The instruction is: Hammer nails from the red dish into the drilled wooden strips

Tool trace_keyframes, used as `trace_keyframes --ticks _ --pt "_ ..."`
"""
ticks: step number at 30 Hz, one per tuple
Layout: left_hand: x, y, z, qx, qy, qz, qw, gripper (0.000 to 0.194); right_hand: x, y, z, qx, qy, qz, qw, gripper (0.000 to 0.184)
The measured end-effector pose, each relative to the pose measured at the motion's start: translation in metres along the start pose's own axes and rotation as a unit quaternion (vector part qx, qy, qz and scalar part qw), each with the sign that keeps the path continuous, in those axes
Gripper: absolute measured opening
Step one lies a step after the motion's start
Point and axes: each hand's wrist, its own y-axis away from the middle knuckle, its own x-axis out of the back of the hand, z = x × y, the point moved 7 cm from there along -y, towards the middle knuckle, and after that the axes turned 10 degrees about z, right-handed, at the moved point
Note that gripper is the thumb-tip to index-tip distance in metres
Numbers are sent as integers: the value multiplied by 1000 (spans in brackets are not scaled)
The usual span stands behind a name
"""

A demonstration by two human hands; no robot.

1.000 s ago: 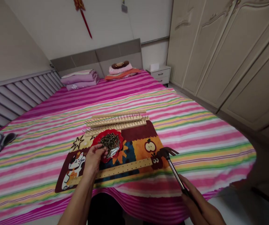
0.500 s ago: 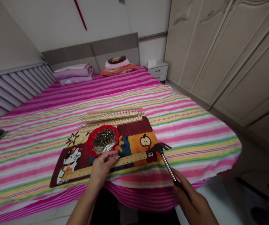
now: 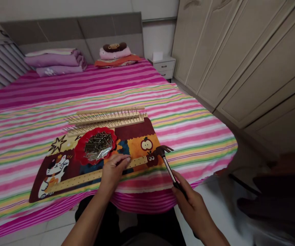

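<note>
My left hand (image 3: 114,169) rests on a long wooden strip with holes (image 3: 86,176) that lies on a patterned cartoon mat (image 3: 67,160); its thumb and fingers are pinched together over the strip, on something too small to make out. My right hand (image 3: 191,205) is closed round the black handle of a small claw hammer (image 3: 164,153), whose head hovers by the strip's right end. A red dish of metal nails (image 3: 96,147) sits just beyond my left hand. Three wooden strips studded with nails (image 3: 106,118) lie behind the dish.
All this lies on a bed with a pink striped sheet (image 3: 188,126). Folded blankets (image 3: 55,61) and pillows (image 3: 115,54) are at the headboard. A white bedside table (image 3: 163,66) and a tall wardrobe (image 3: 240,58) stand to the right. Dark objects lie on the floor at right (image 3: 278,191).
My left hand left the nail dish and came down onto the holed strip. The hammer stayed near the strip's right end. The camera tilted down and shifted right.
</note>
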Motion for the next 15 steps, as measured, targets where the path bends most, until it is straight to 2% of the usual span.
trace_keyframes --ticks 3,5,9,15 --pt "-15 1 -6 91 75 -31 993 55 0 0 0 -5 5 -2 1000 48" --pt "-22 2 -8 121 105 -33 986 59 0 1 1 -12 7 -6 1000 48" --pt "-32 1 -12 127 126 -24 984 54 -2 2 4 -25 6 -15 1000 48" --pt "-38 0 -16 83 81 -30 993 45 -2 2 0 -12 -9 -2 1000 46"
